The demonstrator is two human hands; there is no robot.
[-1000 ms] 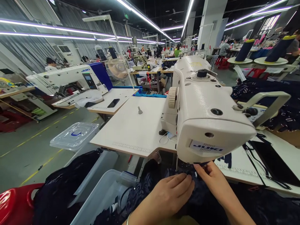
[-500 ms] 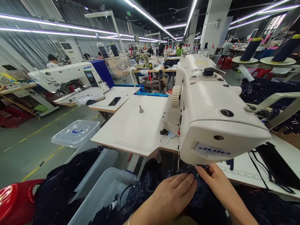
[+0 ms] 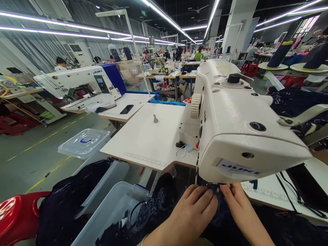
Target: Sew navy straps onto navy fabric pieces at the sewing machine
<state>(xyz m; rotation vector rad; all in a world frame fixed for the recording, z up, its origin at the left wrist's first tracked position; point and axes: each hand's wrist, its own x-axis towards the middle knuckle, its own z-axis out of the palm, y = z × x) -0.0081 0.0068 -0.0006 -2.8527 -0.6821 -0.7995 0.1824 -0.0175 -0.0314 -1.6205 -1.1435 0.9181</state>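
A white sewing machine (image 3: pixel 246 143) stands in front of me, its head over both hands. Dark navy lace fabric (image 3: pixel 219 208) lies under the needle area and drapes down toward my lap. My left hand (image 3: pixel 196 208) is closed on the fabric, fingers bent at its edge just below the machine head. Close on its right, my right hand (image 3: pixel 234 196) pinches the same fabric between thumb and fingers. The needle and presser foot are mostly hidden by the machine head and my fingers.
A white work table (image 3: pixel 143 136) with a ruler edge extends left of the machine. Below it are a clear plastic bin (image 3: pixel 110 205), navy fabric (image 3: pixel 69 194) and a red plastic stool (image 3: pixel 17 218). Black straps (image 3: pixel 288 189) lie on the right. Another sewing machine (image 3: pixel 82 83) stands far left.
Both hands keep their hold on the fabric at the needle area, shifted slightly to the right and closer to the machine head. The view has also moved a little.
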